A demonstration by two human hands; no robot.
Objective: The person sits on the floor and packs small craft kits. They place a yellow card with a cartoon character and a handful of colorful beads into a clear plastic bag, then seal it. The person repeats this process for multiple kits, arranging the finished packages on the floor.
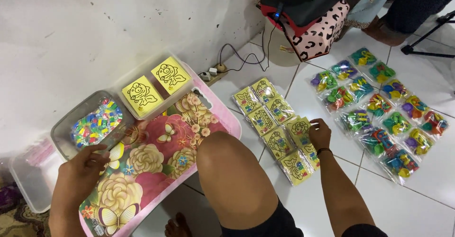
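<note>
Right hand (320,134), fingers clamped on a yellow square picture packet (299,128) in the floor rows; left hand (83,168), fingers curled together, touches the grey tray (64,123) left of these rows.

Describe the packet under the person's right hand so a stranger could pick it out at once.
Start at the double row of yellow picture-card packets laid on the white tiled floor, left of the colourful toy bags. Follow its right column towards the person to the right hand. The clear-wrapped yellow card with a black line drawing under those fingertips is it, the only one being touched.
</note>
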